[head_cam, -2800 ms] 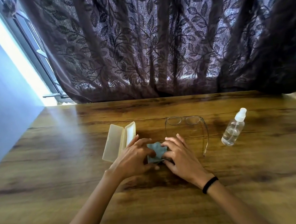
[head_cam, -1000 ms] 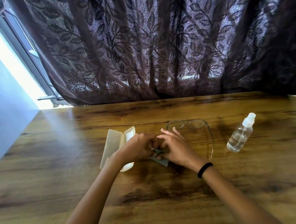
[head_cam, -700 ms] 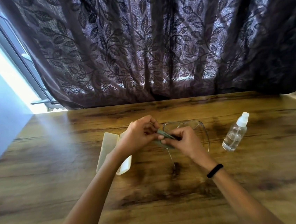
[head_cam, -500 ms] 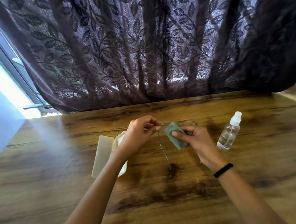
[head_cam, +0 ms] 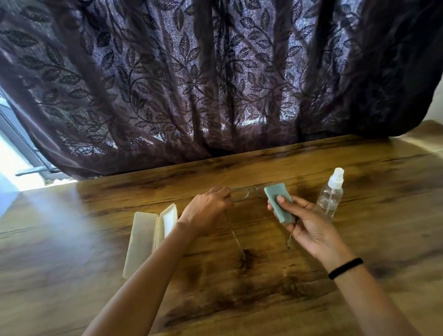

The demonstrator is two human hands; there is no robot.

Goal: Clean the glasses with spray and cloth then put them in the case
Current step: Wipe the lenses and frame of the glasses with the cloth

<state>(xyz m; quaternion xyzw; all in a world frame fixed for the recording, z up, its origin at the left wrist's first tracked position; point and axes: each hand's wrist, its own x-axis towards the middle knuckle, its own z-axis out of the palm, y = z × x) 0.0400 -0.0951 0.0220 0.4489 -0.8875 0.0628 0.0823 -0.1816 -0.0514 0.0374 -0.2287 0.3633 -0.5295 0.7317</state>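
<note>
Glasses point(head_cam: 241, 194) hang just above the tabletop point(head_cam: 257, 314), pinched by the left hand point(head_cam: 208, 210), while the right hand point(head_cam: 306, 221) grips the folded cloth point(head_cam: 279, 207), so wiping looks barely begun and the open case point(head_cam: 151, 235) awaits them.

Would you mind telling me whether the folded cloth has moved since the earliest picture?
Yes: the cloth, pinched in the right hand, has gone rightward, away from the case toward the spray bottle.
</note>
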